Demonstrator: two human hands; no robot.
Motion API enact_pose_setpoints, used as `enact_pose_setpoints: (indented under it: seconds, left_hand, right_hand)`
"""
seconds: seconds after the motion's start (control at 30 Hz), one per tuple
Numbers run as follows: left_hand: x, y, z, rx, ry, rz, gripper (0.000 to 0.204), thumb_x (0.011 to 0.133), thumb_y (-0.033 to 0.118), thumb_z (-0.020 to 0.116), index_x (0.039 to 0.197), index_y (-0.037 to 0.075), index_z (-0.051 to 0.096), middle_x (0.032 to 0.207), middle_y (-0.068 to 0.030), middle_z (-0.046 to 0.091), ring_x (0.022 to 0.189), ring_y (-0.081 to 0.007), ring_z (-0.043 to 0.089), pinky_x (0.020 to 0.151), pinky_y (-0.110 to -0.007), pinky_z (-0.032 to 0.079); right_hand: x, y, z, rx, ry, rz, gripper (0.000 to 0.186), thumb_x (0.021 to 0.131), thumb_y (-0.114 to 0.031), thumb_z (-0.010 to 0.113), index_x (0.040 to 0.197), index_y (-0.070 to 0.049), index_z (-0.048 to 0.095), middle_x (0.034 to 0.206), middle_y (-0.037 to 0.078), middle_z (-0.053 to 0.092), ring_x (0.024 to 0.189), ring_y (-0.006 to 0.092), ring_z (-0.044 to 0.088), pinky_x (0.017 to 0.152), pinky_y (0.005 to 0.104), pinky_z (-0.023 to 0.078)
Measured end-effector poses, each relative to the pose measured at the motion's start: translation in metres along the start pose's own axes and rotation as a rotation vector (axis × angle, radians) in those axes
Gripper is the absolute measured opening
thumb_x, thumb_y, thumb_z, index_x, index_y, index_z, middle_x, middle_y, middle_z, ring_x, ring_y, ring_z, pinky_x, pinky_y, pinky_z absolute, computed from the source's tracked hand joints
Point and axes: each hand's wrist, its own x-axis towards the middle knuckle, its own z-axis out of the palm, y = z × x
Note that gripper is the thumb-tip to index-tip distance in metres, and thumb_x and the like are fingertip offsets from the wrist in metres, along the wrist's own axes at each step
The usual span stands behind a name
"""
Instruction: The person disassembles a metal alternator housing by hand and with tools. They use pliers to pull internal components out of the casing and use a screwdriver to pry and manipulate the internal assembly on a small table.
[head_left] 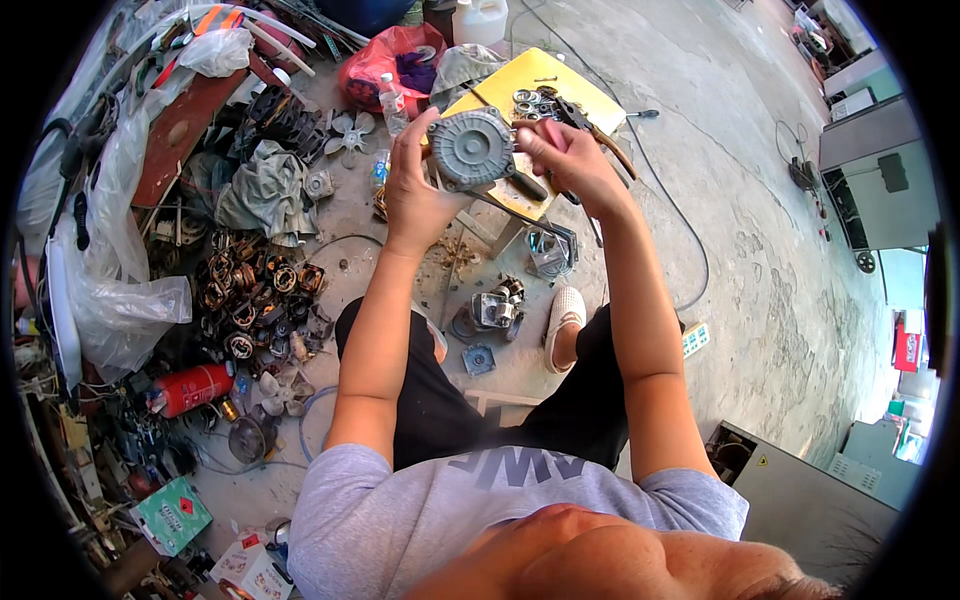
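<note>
Left hand (415, 195) closed around left side of grey round motor (472, 148); right hand (565, 160) gripped on its right edge. Motor held raised between both hands, above yellow stool (585, 95). Bearings (530, 100) laid on stool top. Copper-wound stators (250, 295) piled on floor, well left.

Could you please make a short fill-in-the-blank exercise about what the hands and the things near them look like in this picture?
1. Both hands lift a round grey ____ above the stool.
2. The left hand holds the motor from its ____ side.
3. The small table under the metal rings is ____ in colour.
4. On the floor at the person's left lies a ____ gas cylinder.

Missing words: motor; left; yellow; red
</note>
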Motion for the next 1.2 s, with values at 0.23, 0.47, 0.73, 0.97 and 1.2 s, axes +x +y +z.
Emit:
enact_pose_setpoints:
  seconds: [0.23,0.47,0.73,0.97,1.2]
  left_hand:
    - [-0.001,-0.011,0.007,0.446,0.019,0.358,0.097,0.068,0.025,0.085,0.149,0.017,0.032,0.135,-0.0035,0.054,0.122,-0.0254,0.054,0.114,-0.062,0.02]
    - [0.0,0.031,-0.004,-0.261,-0.108,0.038,0.095,0.076,0.01,0.073,0.155,0.008,0.019,0.153,-0.0189,0.031,0.138,-0.0312,0.039,0.117,-0.044,0.025]
    - [0.004,0.005,-0.018,-0.897,-0.424,-0.787,0.081,0.085,0.052,0.071,0.147,0.011,0.038,0.133,-0.0058,0.053,0.123,-0.0143,0.05,0.108,-0.035,0.036]
    - [0.001,-0.01,-0.016,-1.15,-0.418,-0.786,0.065,0.086,0.044,0.073,0.132,0.004,0.051,0.119,-0.0044,0.063,0.106,-0.0156,0.063,0.094,-0.032,0.051]
    - [0.004,-0.038,-0.018,-1.014,-0.241,-0.782,0.064,0.078,0.022,0.082,0.131,0.002,0.053,0.116,-0.0061,0.064,0.105,-0.0153,0.063,0.091,-0.031,0.052]
  right_hand:
    - [0.002,0.024,0.028,-0.159,0.052,-0.161,0.047,0.075,-0.037,0.086,0.097,-0.002,0.063,0.078,-0.005,0.056,0.069,0.0043,0.045,0.06,0.0222,0.037]
    - [-0.003,0.019,0.017,0.219,-0.038,0.165,0.048,0.074,-0.043,0.082,0.102,-0.008,0.065,0.084,-0.003,0.062,0.065,0.0046,0.049,0.059,0.0218,0.04]
    - [-0.005,0.019,0.026,0.165,-0.066,0.132,0.04,0.075,-0.038,0.082,0.092,-0.01,0.06,0.073,-0.006,0.053,0.06,0.0036,0.043,0.051,0.0202,0.032]
    - [-0.011,0.006,0.029,-0.109,-0.187,0.063,0.054,0.08,-0.049,0.078,0.109,-0.006,0.064,0.077,-0.002,0.059,0.063,0.0057,0.047,0.055,0.0204,0.035]
    - [0.019,0.015,-0.032,0.69,0.251,0.019,0.051,0.101,-0.043,0.046,0.1,0.006,0.061,0.098,0.013,0.066,0.079,0.0157,0.06,0.072,0.0304,0.052]
